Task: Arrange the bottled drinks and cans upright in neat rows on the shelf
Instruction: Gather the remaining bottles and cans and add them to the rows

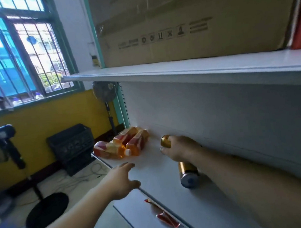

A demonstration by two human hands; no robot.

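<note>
Three orange bottled drinks [123, 146] with red-and-white labels lie on their sides at the far left end of the white shelf [151, 170]. My right hand [178, 148] is closed around a gold can [165, 141] near the shelf's back wall, its top poking out past my fingers. A second gold can [188, 174] lies on its side under my right forearm, its silver end facing me. My left hand [121, 179] hovers at the shelf's front edge, fingers apart, holding nothing.
The shelf above [197, 70] carries a large cardboard box [192, 27]. A lower shelf [137, 214] holds red packets [167, 218]. To the left stand a floor fan [105, 94], a black crate [71, 143] and another fan base [46, 210] with cables on the floor.
</note>
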